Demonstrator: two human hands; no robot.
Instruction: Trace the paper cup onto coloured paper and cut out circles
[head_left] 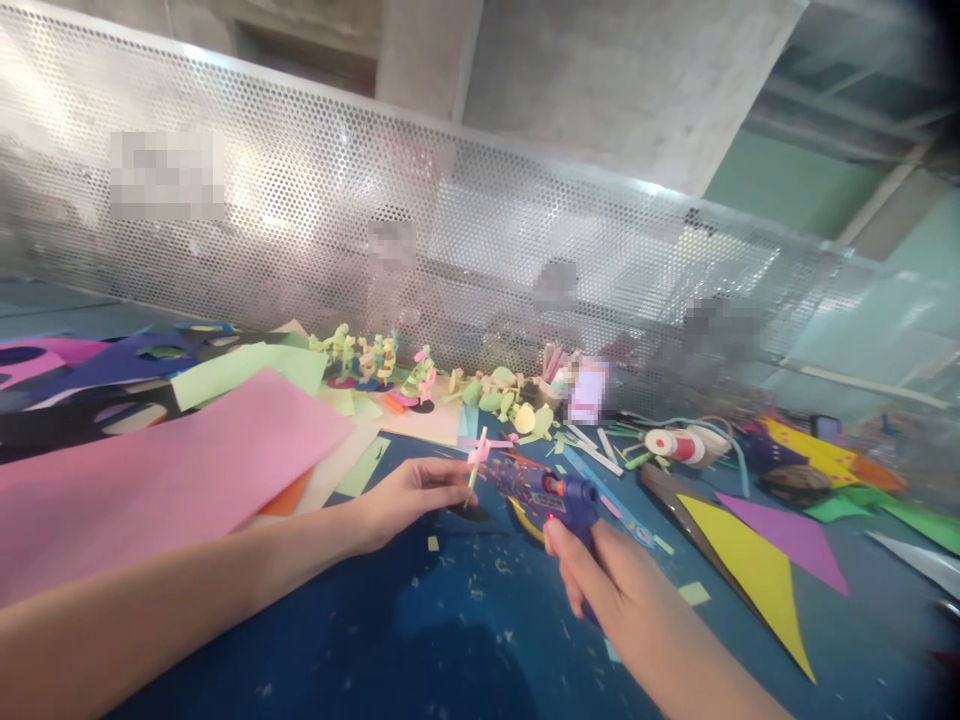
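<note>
My left hand (411,492) pinches a small paper figure (477,457) with a green stem and pink pieces, holding it upright over the blue table top. My right hand (600,580) is wrapped round the grip of a blue hot glue gun (559,498). The gun's nozzle points left, close to the paper figure. Both hands are over the middle of the table (450,620).
A big pink paper sheet (150,470) lies left, with green, purple and black sheets behind it. Several small paper figures (375,360) stand in a row at the back. Yellow (750,570) and purple triangles (795,540), a tape roll (675,445) and scraps lie right. A perforated metal screen (450,230) closes the far side.
</note>
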